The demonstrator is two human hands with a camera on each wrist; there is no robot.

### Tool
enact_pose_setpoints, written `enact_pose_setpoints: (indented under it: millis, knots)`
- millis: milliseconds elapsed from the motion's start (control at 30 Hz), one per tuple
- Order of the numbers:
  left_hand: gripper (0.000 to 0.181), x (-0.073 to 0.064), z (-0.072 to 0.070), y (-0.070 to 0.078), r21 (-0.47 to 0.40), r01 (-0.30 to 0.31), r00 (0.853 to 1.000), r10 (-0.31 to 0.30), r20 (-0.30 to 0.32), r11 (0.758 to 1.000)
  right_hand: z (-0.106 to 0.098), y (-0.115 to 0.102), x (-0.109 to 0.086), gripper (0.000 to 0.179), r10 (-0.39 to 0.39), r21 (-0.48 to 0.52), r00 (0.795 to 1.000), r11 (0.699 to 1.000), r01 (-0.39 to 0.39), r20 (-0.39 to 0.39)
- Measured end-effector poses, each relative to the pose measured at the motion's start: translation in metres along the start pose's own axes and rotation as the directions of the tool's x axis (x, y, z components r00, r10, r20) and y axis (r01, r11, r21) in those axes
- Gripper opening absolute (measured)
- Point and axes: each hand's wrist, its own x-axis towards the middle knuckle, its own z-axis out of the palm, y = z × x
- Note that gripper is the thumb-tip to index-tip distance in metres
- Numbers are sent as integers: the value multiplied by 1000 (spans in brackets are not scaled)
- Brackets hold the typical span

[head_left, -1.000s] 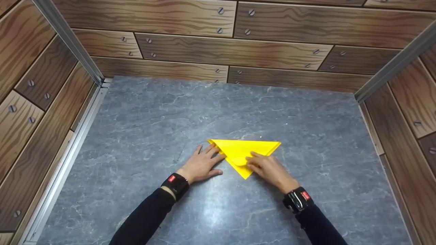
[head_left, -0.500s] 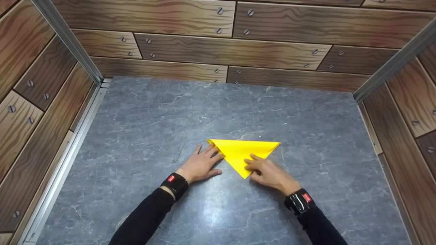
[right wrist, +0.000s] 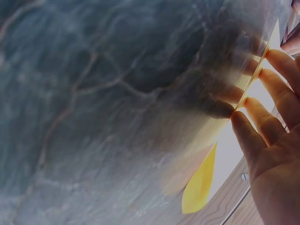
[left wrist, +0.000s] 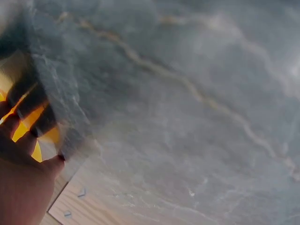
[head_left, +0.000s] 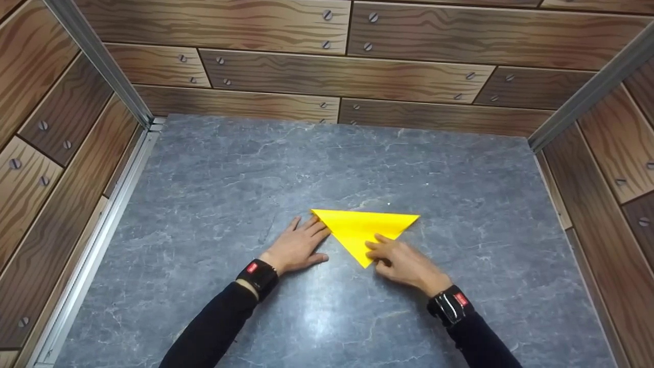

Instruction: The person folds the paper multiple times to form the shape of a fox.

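A sheet of yellow paper (head_left: 352,227), folded into a triangle, lies on the grey marbled table with its long edge away from me and its point toward me. My left hand (head_left: 296,248) lies flat at its left side, fingers spread and straight, the fingertips at the slanted edge near the left corner. My right hand (head_left: 409,260) rests its fingertips on the paper close to the near point, the thumb tucked lower. In the right wrist view, the fingers (right wrist: 276,96) line up along the paper's edge, and one corner of the yellow paper (right wrist: 199,185) lifts slightly.
The grey marbled tabletop (head_left: 245,168) surrounds the paper. Wood-print panels (head_left: 286,71) stand at the back and both sides, with metal rails (head_left: 102,61) at the corners. A black wristband (head_left: 258,278) sits on each wrist.
The right hand has drawn the upper layer down to the near point, so the two layers now line up. The left fingertips have slid slightly left, out from the paper.
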Motion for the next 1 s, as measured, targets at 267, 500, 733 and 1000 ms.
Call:
enact_pose_setpoints:
  millis: [267,500,733,1000]
  knots:
    - [73,0,-4,-1,-5,-3,1000,4,19,1000,2,-3,-2,39,-12,-4,1000,1000,12,-1]
    - [73,0,-3,-2,-24,-3,1000,4,25,1000,1,-3,-4,41,-12,-1,1000,1000,12,7]
    - [72,0,-2,-3,-29,-5,1000,6,26,1000,1,-3,-5,41,-11,8,1000,1000,11,16]
    - [73,-1,-3,-2,-27,-9,1000,10,19,1000,2,-2,-5,39,-19,-11,1000,1000,19,3]
